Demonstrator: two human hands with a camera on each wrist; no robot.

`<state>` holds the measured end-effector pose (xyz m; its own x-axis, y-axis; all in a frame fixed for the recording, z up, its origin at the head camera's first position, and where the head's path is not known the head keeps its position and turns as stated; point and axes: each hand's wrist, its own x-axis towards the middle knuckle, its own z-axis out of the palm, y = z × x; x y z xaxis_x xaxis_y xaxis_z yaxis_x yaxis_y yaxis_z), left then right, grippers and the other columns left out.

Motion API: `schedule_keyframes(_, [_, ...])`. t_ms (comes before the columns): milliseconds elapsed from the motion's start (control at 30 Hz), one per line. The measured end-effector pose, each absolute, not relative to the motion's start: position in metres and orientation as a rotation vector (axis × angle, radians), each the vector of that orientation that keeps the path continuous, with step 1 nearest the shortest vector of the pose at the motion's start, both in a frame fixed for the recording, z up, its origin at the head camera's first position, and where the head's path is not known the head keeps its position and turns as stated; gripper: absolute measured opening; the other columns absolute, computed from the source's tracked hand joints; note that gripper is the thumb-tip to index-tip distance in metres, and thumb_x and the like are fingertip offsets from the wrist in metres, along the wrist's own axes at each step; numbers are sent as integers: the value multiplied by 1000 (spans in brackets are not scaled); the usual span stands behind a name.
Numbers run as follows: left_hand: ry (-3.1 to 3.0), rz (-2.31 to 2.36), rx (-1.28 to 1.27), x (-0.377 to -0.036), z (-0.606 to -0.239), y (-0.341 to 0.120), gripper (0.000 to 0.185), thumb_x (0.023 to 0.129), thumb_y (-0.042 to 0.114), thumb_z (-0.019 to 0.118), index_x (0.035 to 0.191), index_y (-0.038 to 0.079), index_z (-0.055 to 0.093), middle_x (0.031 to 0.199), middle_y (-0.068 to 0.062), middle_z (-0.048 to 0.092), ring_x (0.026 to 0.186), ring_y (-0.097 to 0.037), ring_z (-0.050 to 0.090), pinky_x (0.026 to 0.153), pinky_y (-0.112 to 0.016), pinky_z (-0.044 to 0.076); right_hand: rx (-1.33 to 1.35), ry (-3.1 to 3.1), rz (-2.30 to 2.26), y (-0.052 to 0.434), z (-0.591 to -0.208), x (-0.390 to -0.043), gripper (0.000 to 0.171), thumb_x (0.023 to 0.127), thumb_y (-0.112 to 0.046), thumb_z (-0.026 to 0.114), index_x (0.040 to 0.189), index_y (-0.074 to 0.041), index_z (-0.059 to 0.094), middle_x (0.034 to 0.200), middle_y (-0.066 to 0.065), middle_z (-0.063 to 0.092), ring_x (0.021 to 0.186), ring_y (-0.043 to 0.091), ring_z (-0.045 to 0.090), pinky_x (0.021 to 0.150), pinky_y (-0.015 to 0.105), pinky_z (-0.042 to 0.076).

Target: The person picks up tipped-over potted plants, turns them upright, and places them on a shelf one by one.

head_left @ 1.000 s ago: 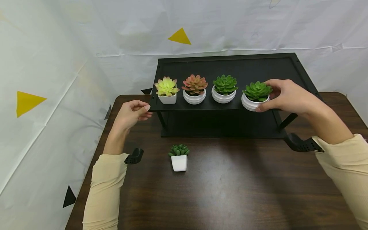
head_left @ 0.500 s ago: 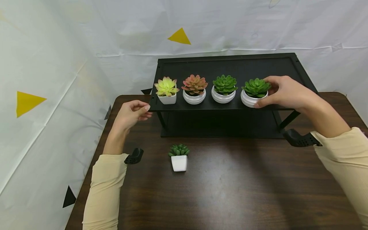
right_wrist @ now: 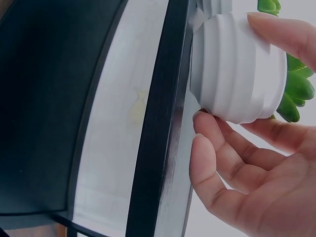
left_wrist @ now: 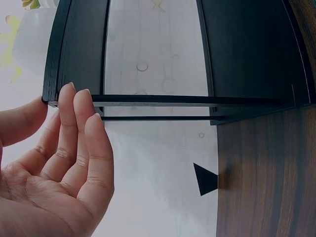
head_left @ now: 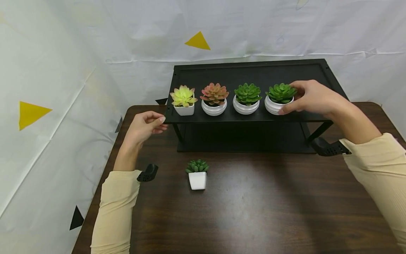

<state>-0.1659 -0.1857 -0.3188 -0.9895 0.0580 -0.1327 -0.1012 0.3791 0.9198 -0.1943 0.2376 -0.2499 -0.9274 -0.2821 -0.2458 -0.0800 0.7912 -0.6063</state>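
Note:
My right hand (head_left: 318,99) grips a round white pot with a green succulent (head_left: 273,106), thumb at the front, on the right part of a black two-tier shelf's top (head_left: 253,73). The right wrist view shows the ribbed pot (right_wrist: 234,69) between thumb and fingers, its base at the shelf's edge. With thumb above and fingers below, my left hand (head_left: 142,127) pinches the shelf's front left corner. Left of the gripped pot, in a row, stand another green succulent (head_left: 247,100), a reddish succulent (head_left: 214,100) in a round pot and a yellow-green succulent (head_left: 184,101) in a square pot.
A dark green succulent in a square white pot (head_left: 198,178) stands on the brown wooden table (head_left: 253,211) before the shelf. White sheeting (head_left: 142,31) with yellow and black patches hangs behind and at the left. The shelf's lower tier (head_left: 247,141) lies under the top.
My right hand has moved the potted green succulent slightly back and left, in from the shelf's front edge. The left hand has stayed at the shelf's corner.

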Motion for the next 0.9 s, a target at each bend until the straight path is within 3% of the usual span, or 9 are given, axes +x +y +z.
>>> schedule_keyframes(167, [2483, 1687, -33, -166, -319, -185, 27, 92, 12, 56, 108, -9, 55, 87, -13, 65, 72, -10, 64, 74, -31, 53, -262, 2646, -897, 238, -251, -196, 81, 76, -27, 76, 136, 4, 32, 104, 18, 52, 86, 28, 55, 76, 41, 43])
schedule_keyframes(500, [2466, 1705, -34, -166, -319, -186, 26, 92, 11, 56, 108, -10, 55, 79, -3, 64, 70, -9, 63, 74, -31, 53, -283, 2654, -889, 238, -254, -198, 81, 76, -21, 76, 136, 7, 30, 103, 19, 53, 81, 21, 54, 68, 32, 47])
schedule_keyframes(667, [2467, 1699, -33, -166, -318, -186, 27, 92, 12, 56, 108, -10, 55, 79, -3, 64, 72, -12, 64, 76, -34, 53, -283, 2648, -911, 238, -254, -197, 78, 76, -18, 75, 136, 6, 30, 104, 19, 53, 78, 15, 53, 64, 26, 48])
schedule_keyframes(900, [2472, 1694, -32, -167, -319, -186, 27, 92, 12, 57, 108, -9, 55, 80, -4, 64, 74, -14, 65, 71, -28, 53, -280, 2621, -962, 239, -255, -194, 78, 77, -16, 74, 138, 4, 29, 101, 15, 53, 76, 13, 53, 63, 26, 49])
